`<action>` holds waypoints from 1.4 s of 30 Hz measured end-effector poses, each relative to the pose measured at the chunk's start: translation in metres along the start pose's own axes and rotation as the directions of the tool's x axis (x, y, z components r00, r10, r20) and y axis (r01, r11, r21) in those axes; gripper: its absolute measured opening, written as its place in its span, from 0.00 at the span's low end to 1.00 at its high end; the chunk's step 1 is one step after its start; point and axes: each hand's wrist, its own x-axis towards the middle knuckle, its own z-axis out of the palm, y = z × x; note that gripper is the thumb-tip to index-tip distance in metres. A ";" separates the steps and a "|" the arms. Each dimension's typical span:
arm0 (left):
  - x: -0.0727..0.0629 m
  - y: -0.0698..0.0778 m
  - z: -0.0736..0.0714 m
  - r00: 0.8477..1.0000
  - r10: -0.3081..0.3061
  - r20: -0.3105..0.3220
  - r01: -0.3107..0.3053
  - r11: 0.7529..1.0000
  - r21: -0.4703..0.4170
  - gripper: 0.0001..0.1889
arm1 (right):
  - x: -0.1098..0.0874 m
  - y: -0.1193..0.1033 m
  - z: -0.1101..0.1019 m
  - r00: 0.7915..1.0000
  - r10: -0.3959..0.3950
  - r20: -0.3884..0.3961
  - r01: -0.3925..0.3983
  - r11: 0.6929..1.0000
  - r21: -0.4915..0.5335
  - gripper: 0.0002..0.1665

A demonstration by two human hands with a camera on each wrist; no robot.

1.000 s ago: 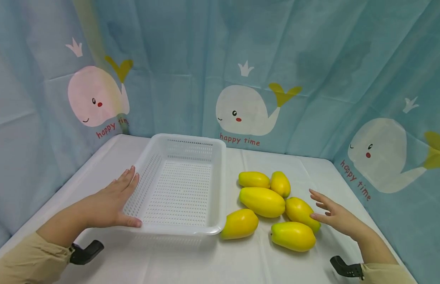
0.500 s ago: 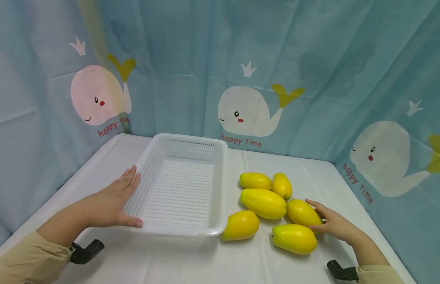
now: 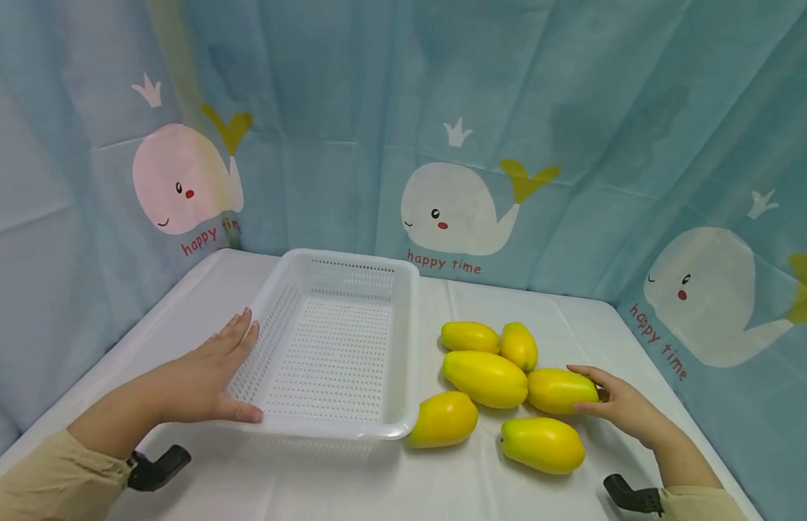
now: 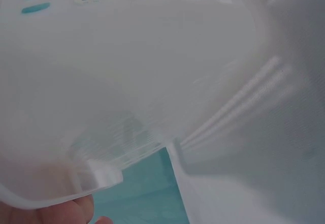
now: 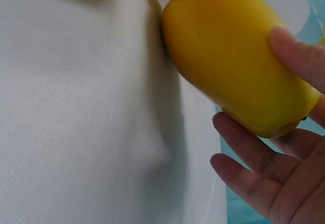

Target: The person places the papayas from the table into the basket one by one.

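My left hand (image 3: 204, 376) rests on the left side of a white perforated plastic basket (image 3: 412, 347), fingers straight along the rim and thumb on the front corner. In the left wrist view, fingertips (image 4: 76, 211) show at the edge of the basket wall (image 4: 132, 66). My right hand (image 3: 624, 405) holds the rightmost back papaya (image 3: 559, 391), yellow with a greenish end. The right wrist view has the thumb on one side of this papaya (image 5: 228, 56) and fingers around its end. Just in front of it lies another papaya (image 3: 543, 445).
Several more yellow papayas lie grouped on the white tablecloth (image 3: 351, 485), among them a long papaya (image 3: 484, 380) in the middle and one papaya (image 3: 445, 420) against the basket's front right corner. A blue whale-print curtain (image 3: 325, 145) encloses the table at the back and sides.
My right hand has moved in from the right and taken hold of the papaya, which has turned to lie more sideways. The left hand stays on the basket.
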 end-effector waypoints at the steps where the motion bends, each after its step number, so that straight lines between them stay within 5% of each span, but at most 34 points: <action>1: 0.000 0.000 0.000 1.000 -0.006 0.003 0.006 1.000 -0.002 0.70 | 0.000 0.000 -0.001 1.000 0.003 -0.005 -0.003 1.000 0.009 0.42; 14: 0.000 0.001 -0.002 1.000 -0.005 0.003 0.005 1.000 0.009 0.70 | -0.001 0.006 -0.008 0.999 0.012 -0.034 -0.011 0.999 0.030 0.39; 22: 0.000 0.001 -0.002 1.000 -0.027 0.008 0.026 0.999 0.026 0.71 | -0.003 0.004 -0.025 0.994 -0.065 -0.088 0.064 0.998 -0.013 0.36; 42: 0.000 0.004 -0.003 0.999 -0.038 0.024 0.037 0.999 0.038 0.71 | 0.020 -0.046 -0.056 0.966 -0.212 -0.148 0.207 0.977 -0.046 0.36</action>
